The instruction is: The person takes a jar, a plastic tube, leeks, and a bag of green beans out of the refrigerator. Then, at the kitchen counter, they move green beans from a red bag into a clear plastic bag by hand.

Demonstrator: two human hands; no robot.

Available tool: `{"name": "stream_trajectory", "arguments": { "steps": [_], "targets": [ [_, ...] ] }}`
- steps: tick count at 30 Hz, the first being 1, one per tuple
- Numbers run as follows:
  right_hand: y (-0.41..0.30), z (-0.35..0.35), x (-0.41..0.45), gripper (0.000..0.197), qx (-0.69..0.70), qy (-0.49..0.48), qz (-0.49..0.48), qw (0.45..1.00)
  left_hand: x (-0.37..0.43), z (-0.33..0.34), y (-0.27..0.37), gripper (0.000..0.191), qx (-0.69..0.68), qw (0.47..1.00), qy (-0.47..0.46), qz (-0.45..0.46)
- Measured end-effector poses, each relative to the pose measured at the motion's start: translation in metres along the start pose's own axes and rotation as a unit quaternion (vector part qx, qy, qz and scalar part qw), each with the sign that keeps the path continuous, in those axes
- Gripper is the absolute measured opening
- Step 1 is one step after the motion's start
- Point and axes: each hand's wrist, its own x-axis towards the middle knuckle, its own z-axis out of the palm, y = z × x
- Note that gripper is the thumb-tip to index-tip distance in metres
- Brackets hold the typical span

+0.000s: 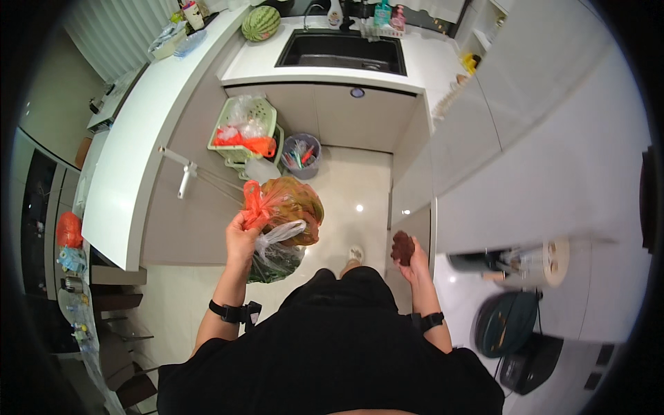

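Note:
My left hand [243,239] grips the gathered tops of plastic bags. One is a knotted red translucent bag [293,207] bulging with yellowish-green produce. Below it hangs a clear plastic bag [276,259] of dark leafy greens, its white handle loop lying against the red one. In my right hand [416,262] is a dark reddish-brown, lumpy object [402,248], held upright near the tall cabinet; what it is I cannot tell. Both hands are at waist height, well apart, over the floor.
Ahead, a black sink [342,52] is set in the white counter beside a watermelon [261,24]. Below stand a green plastic basket rack [243,124] holding bags and a grey bin [302,155]. A white-handled rod [187,179] leans at the left panel. Cabinets [519,155] rise at the right.

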Motion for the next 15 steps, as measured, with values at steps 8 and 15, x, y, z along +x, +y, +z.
{"name": "stream_trajectory", "arguments": {
  "steps": [8,15],
  "targets": [
    [-0.153,0.221,0.185,0.05,-0.116,-0.138,-0.024,0.983,0.176,0.038,0.046,0.017,0.008,0.996,0.086,0.022],
    [-0.203,0.255,0.332,0.054,-0.15,-0.138,-0.003,0.979,0.416,0.042,0.056,0.025,0.034,0.993,0.083,0.075]
  ]
}}
